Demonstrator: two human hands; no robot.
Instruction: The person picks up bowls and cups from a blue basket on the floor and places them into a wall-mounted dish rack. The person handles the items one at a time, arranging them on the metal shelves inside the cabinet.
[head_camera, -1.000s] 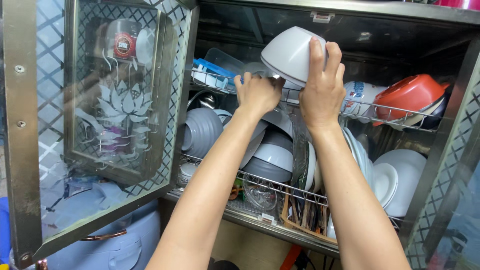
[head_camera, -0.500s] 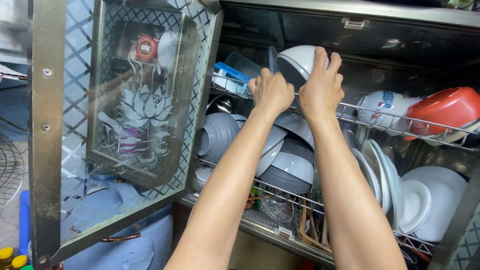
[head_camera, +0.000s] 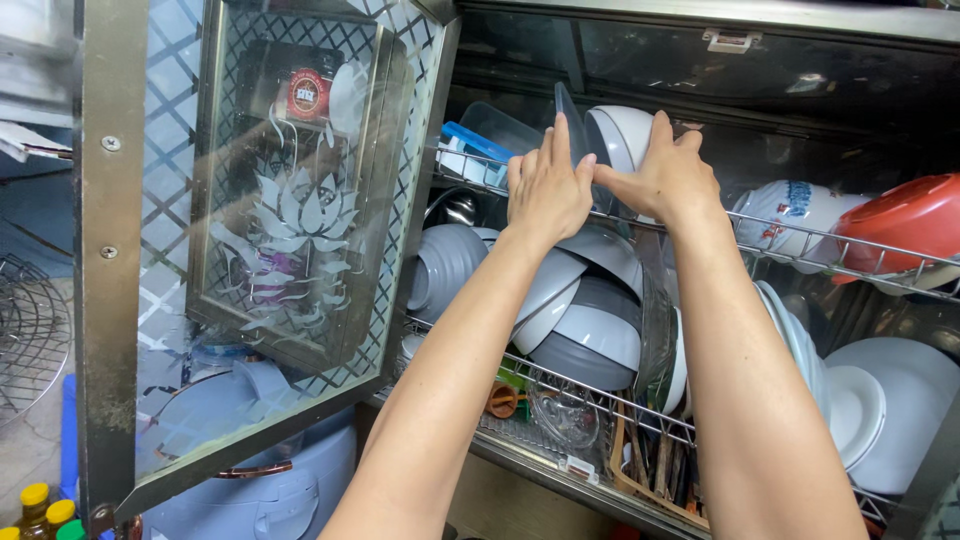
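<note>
Leftmost, a wire rack (head_camera: 30, 335) sits low at the edge, with yellow-capped bottles (head_camera: 40, 505) below it in the corner. Next comes the open cabinet door (head_camera: 270, 230) — a metal frame with a glass pane etched in a lattice and a lotus flower. Under the door stands a pale blue lidded container (head_camera: 270, 490).

Inside the cabinet, the upper wire shelf (head_camera: 800, 245) carries a clear plastic box with a blue lid (head_camera: 478, 148) at its left end. The left hand (head_camera: 548, 190) is raised at that shelf, fingers straight and together, palm pressed against a clear upright lid or plate (head_camera: 568, 120) that stands on edge just beside the white bowl (head_camera: 622, 135). Whether the hand grips anything I cannot tell; it looks flat rather than clamped. The right hand (head_camera: 665, 178) lies against the white bowl, thumb stretched toward the left hand, fingers curled over the bowl's lower rim — touching it, with the bowl tilted on its side on the upper shelf.

Beneath the hands, grey bowls (head_camera: 590, 320) are stacked on edge on the lower rack. Further right on the upper shelf lie a white patterned bowl (head_camera: 790, 210) and a red bowl (head_camera: 905, 220). Below them, white plates (head_camera: 880, 400) lean in a row.
</note>
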